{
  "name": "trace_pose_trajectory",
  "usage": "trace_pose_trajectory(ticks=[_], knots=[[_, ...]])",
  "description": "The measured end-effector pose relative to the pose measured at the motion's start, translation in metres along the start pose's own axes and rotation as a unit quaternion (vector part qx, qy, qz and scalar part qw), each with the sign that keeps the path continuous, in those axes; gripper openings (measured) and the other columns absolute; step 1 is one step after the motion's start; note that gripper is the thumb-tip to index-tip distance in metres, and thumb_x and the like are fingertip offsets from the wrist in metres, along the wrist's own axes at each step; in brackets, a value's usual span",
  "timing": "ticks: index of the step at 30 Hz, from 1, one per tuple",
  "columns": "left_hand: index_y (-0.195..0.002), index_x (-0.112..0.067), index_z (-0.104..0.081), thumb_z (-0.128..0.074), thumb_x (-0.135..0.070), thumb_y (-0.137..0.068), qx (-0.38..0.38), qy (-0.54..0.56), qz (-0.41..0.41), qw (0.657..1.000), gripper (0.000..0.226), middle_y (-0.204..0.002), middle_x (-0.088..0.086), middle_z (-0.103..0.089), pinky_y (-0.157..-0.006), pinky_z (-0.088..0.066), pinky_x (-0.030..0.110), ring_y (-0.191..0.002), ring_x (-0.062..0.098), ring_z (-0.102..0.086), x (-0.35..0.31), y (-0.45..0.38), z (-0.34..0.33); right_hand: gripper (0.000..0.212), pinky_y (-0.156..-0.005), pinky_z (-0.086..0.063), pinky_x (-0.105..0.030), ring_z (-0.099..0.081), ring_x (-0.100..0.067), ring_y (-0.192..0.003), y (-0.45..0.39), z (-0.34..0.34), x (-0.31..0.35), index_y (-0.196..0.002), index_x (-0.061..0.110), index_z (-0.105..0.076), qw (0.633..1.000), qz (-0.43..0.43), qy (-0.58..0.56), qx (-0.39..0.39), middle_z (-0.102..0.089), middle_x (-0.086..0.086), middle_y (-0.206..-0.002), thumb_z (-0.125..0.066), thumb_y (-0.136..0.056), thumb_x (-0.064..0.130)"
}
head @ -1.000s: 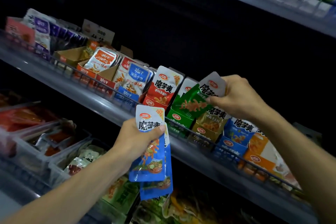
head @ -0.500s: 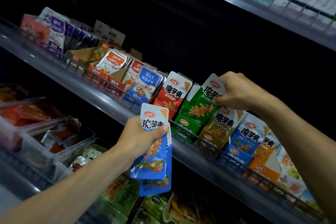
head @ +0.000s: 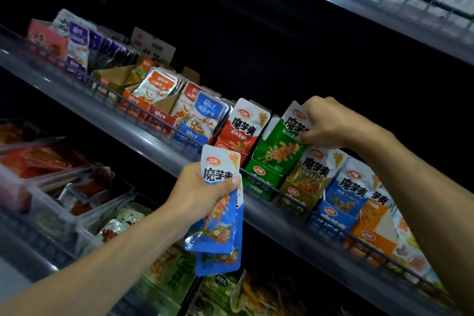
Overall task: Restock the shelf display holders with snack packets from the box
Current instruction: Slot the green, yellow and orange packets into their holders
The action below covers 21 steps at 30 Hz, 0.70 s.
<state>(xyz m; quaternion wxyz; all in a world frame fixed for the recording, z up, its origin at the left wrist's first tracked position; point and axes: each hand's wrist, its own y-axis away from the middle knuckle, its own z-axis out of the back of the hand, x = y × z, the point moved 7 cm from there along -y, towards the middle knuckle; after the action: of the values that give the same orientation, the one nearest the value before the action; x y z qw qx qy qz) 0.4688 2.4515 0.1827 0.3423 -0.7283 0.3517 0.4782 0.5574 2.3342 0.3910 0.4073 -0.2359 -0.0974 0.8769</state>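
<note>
Two blue snack packets (head: pixel 218 215) hang from the left hand (head: pixel 200 194), thumb clamped across the front one; the rear one is mostly hidden. Right hand (head: pixel 331 123) pinches the green packet's (head: pixel 280 141) top corner, its lower end sunk in the green display holder (head: pixel 261 174) on the shelf (head: pixel 143 138). Farther holders blur out.

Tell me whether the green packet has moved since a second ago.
Yes. The green packet, pinched by the right hand, has dropped lower into the green holder, standing more upright beside the red packet.
</note>
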Motion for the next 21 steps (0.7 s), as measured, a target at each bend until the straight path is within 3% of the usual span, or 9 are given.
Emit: trace_pose_trajectory(ticks=[3, 6, 9, 10, 13, 16, 18, 21], knots=[[-0.087, -0.008, -0.071, -0.078, -0.015, -0.081, 0.0, 0.0, 0.005, 1.0, 0.011, -0.075, -0.001, -0.076, -0.062, -0.056, 0.027, -0.067, 0.013, -0.073, 0.003, -0.001, 0.0, 0.013, -0.047, -0.036, -0.032, -0.056, -0.028, -0.056, -0.003, -0.011, 0.011, -0.081, 0.008, -0.059, 1.0, 0.02, 0.02, 0.013, -0.055, -0.004, -0.071, -0.072, -0.08, 0.009], [-0.086, -0.008, -0.071, -0.078, -0.015, -0.081, 0.001, 0.0, 0.007, 1.0, 0.011, -0.075, -0.001, -0.076, -0.062, -0.056, 0.027, -0.066, 0.014, -0.073, 0.004, -0.001, -0.002, 0.017, -0.049, -0.039, -0.035, -0.051, -0.02, -0.056, -0.002, -0.025, 0.016, -0.085, 0.011, -0.057, 0.999, 0.028, 0.027, 0.017, -0.056, -0.005, -0.074, -0.074, -0.081, 0.014], [-0.086, -0.01, -0.071, -0.078, -0.015, -0.081, 0.004, 0.001, 0.01, 1.0, 0.01, -0.075, -0.002, -0.076, -0.063, -0.056, 0.028, -0.067, 0.014, -0.073, 0.007, -0.002, 0.0, 0.024, -0.057, -0.05, -0.033, -0.058, -0.012, -0.064, -0.001, -0.016, 0.007, -0.1, 0.02, -0.064, 0.998, 0.021, -0.057, -0.003, -0.067, -0.002, -0.092, -0.077, -0.083, 0.029], [-0.086, -0.011, -0.071, -0.078, -0.016, -0.081, 0.003, 0.002, 0.011, 1.0, 0.01, -0.076, -0.002, -0.076, -0.064, -0.056, 0.029, -0.068, 0.014, -0.073, 0.007, -0.003, 0.001, 0.014, -0.055, -0.047, -0.03, -0.06, -0.01, -0.066, -0.001, -0.009, 0.003, -0.092, 0.025, -0.064, 0.995, 0.018, -0.094, -0.015, -0.069, 0.0, -0.092, -0.075, -0.085, 0.03], [-0.087, -0.01, -0.071, -0.078, -0.016, -0.081, -0.003, 0.01, 0.013, 1.0, 0.012, -0.076, 0.0, -0.076, -0.064, -0.056, 0.029, -0.068, 0.015, -0.073, 0.008, -0.005, 0.004, 0.019, -0.054, -0.042, -0.024, -0.061, -0.006, -0.07, -0.003, -0.004, -0.008, -0.075, 0.028, -0.06, 0.992, 0.004, -0.123, -0.024, -0.067, 0.006, -0.082, -0.076, -0.085, 0.028], [-0.086, -0.01, -0.071, -0.077, -0.015, -0.081, -0.002, 0.023, 0.005, 1.0, 0.01, -0.075, -0.001, -0.076, -0.058, -0.055, 0.025, -0.066, 0.013, -0.073, 0.006, -0.004, 0.004, 0.013, -0.057, -0.044, -0.024, -0.063, -0.008, -0.075, -0.008, -0.023, -0.012, -0.09, 0.021, -0.071, 0.992, -0.02, -0.125, -0.001, -0.071, 0.003, -0.093, -0.079, -0.082, 0.028], [-0.088, -0.009, -0.071, -0.076, -0.015, -0.082, 0.001, 0.033, -0.001, 0.999, 0.01, -0.075, 0.0, -0.076, -0.055, -0.056, 0.022, -0.065, 0.013, -0.072, 0.004, -0.003, 0.003, 0.029, -0.061, -0.044, -0.025, -0.063, -0.011, -0.081, -0.011, -0.033, -0.013, -0.106, 0.016, -0.072, 0.993, -0.029, -0.115, -0.012, -0.071, -0.001, -0.104, -0.079, -0.082, 0.029], [-0.088, -0.008, -0.071, -0.074, -0.018, -0.085, 0.002, 0.043, -0.002, 0.999, 0.011, -0.075, 0.002, -0.076, -0.058, -0.059, 0.025, -0.064, 0.015, -0.072, 0.003, -0.001, 0.003, 0.034, -0.07, -0.044, -0.03, -0.063, -0.017, -0.092, -0.013, -0.035, -0.013, -0.11, 0.016, -0.072, 0.995, -0.036, -0.083, -0.035, -0.07, -0.002, -0.112, -0.08, -0.08, 0.031]])
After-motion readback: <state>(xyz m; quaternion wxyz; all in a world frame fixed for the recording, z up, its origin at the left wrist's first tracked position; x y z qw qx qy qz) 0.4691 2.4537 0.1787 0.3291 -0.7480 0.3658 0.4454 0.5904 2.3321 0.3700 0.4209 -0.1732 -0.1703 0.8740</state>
